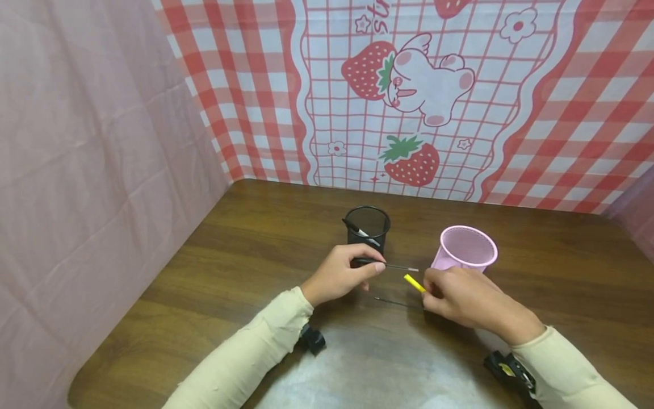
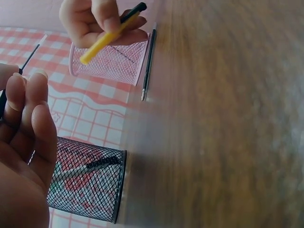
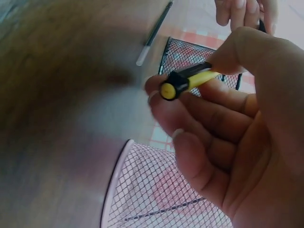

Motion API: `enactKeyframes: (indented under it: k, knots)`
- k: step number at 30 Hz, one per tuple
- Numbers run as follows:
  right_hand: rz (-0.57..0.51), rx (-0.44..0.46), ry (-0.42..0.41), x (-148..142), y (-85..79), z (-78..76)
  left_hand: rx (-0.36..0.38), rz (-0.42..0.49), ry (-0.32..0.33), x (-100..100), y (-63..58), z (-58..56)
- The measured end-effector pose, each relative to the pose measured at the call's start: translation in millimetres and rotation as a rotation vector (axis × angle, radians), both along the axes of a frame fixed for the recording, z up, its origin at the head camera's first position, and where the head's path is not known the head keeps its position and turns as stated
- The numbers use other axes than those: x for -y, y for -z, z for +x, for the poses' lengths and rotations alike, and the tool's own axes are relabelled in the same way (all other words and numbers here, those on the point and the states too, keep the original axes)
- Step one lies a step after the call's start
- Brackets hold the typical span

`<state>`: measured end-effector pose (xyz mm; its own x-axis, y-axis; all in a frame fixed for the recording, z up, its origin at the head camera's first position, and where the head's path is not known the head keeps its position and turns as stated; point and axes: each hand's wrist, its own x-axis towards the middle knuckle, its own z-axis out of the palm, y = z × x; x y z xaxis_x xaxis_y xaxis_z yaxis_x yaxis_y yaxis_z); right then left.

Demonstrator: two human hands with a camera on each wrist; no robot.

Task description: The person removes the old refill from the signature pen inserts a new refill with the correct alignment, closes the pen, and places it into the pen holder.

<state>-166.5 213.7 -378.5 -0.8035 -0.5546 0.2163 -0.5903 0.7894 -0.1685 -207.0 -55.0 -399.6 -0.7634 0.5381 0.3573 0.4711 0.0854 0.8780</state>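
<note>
My left hand (image 1: 344,272) pinches a thin black rod with a thicker black end and a pale tip (image 1: 403,267); it points right, and the fingers hide part of it. My right hand (image 1: 462,298) holds a yellow pen barrel (image 1: 414,283) between thumb and fingers, its black clip and black collar showing in the right wrist view (image 3: 192,71). The pale rod tip and the yellow end lie close together in the head view. Below both hands, a pen refill (image 2: 149,61) with a metal point lies on the table.
A black mesh pen holder (image 1: 383,218) with a black-and-white pen (image 1: 361,232) in it stands behind my left hand. Behind my right hand is a pink mesh pen holder (image 1: 487,264), a thin dark stick (image 3: 166,209) inside. A checked cloth (image 1: 265,85) hangs behind the wooden table (image 1: 245,227).
</note>
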Motion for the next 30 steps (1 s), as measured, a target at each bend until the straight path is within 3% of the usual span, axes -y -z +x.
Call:
enactKeyframes:
  k: [7, 30]
  knots:
    - [-0.065, -0.045, -0.016, -0.1, -2.1, -0.5, -0.008, 0.002, -0.003, 0.5, -2.0, -0.4]
    - [-0.122, -0.026, 0.008, 0.9, -8.2, 0.9, -0.011, 0.025, -0.016, 5.7, 0.0, -5.3]
